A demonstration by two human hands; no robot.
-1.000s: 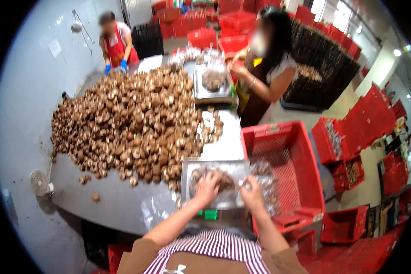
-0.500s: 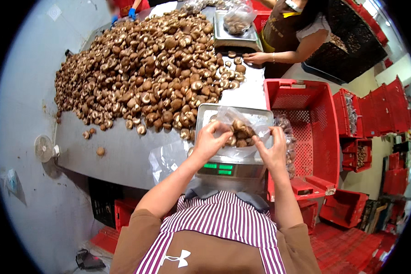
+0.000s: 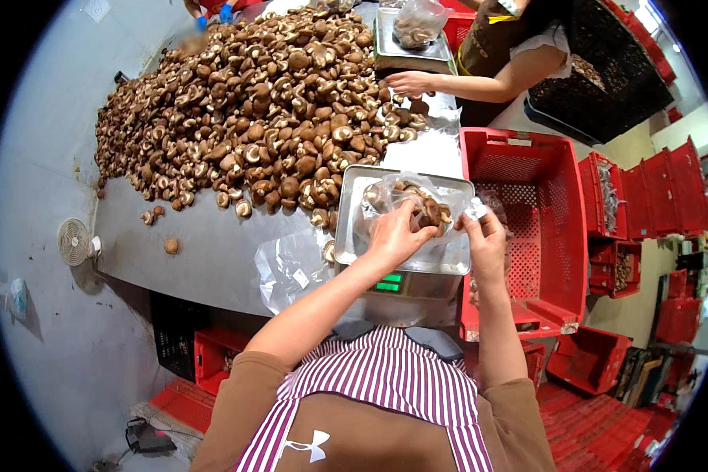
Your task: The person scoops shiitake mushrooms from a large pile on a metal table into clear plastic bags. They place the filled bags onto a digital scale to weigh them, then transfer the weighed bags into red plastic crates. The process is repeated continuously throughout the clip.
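Observation:
A clear plastic bag [image 3: 374, 206] holding brown mushrooms [image 3: 430, 212] lies on the metal pan of a weighing scale [image 3: 352, 244] in front of me. My left hand [image 3: 398, 234] is closed on the near side of this bag, thumb and fingers against the plastic by the mushrooms. At the bag's right side my right hand [image 3: 488, 242] pinches a gathered bit of clear plastic between thumb and fingers. My left forearm covers part of the scale's lit green display [image 3: 389, 283].
A large heap of mushrooms [image 3: 244, 118] covers the far table. Flat empty bags [image 3: 289, 271] lie left of the scale. A red crate [image 3: 531, 236] with filled bags stands at right. Beyond, a co-worker's hand [image 3: 414, 83] reaches beside a second scale [image 3: 413, 57].
My left hand has moved right, onto the bag's near side. My right hand has shifted slightly right, gathering plastic. The co-worker's hand has moved left to the heap.

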